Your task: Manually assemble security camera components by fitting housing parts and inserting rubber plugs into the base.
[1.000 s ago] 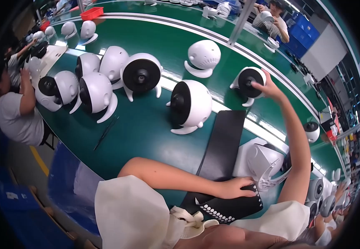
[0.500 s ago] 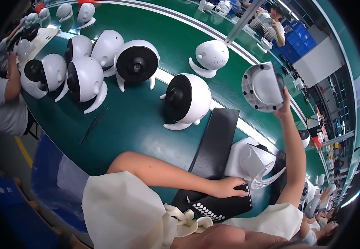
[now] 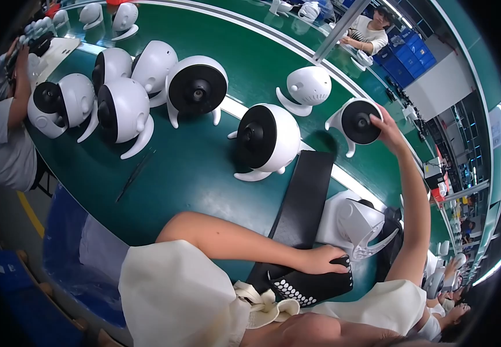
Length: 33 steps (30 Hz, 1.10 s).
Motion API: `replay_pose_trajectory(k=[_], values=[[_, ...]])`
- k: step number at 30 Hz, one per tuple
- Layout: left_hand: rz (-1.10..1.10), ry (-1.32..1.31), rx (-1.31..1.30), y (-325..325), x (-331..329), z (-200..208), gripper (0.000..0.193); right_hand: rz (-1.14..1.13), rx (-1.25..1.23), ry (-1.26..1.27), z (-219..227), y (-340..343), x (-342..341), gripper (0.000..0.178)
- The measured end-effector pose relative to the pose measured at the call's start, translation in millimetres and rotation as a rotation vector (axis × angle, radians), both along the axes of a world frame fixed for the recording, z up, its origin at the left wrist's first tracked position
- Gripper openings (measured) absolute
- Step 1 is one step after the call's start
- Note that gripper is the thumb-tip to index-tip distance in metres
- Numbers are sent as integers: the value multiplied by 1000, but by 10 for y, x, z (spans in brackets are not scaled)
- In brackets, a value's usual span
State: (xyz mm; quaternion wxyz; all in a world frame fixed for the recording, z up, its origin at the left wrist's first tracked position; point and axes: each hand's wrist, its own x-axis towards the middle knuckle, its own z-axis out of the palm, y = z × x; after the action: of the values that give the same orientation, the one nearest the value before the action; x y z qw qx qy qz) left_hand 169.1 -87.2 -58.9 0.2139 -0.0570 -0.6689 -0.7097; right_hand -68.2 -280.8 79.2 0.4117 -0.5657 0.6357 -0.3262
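Observation:
My right hand [image 3: 390, 130] is reached out far to the right and grips the edge of a white round device [image 3: 337, 119]. Its black round face, with a small hub in the centre, shows beside my fingers, and curved white legs stick out from it. Nearer to me, my left hand [image 3: 323, 259] is closed over the upper edge of a black sheet with white round dots [image 3: 314, 284]. Just right of that hand lies a white shell part with a curved arm [image 3: 361, 222]. A similar device [image 3: 271, 139] stands on the table, left of the long black strip [image 3: 305, 196].
Several more white devices [image 3: 198, 89] stand at the far left of the green table [image 3: 181, 179]. Another one [image 3: 308, 87] sits on the far green strip [image 3: 250, 63]. A thin dark tool [image 3: 136, 175] lies left of centre. Co-workers sit at left [image 3: 8, 144] and across [image 3: 369, 34].
The device in my right hand has turned from its ribbed underside to its black face and come slightly lower. My left hand remains on the black sheet. The co-worker across has lowered their hands.

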Motion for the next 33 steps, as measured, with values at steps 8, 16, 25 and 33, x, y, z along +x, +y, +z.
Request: replay_pose_trajectory(k=[8, 16, 25, 33], values=[[-43, -11, -14, -24, 10, 43, 39, 162, 93, 864, -82, -143, -532, 79], [-55, -48, -105, -47, -2, 51, 41, 442, -445, 1578, -19, -679, 839, 123], [-38, 2, -88, -17, -17, -45, 38, 374, -425, 1006, -98, -582, 773, 105], [-31, 85, -194, 17, -61, 3, 41, 438, -818, 642, 959, -122, 1441, 102]])
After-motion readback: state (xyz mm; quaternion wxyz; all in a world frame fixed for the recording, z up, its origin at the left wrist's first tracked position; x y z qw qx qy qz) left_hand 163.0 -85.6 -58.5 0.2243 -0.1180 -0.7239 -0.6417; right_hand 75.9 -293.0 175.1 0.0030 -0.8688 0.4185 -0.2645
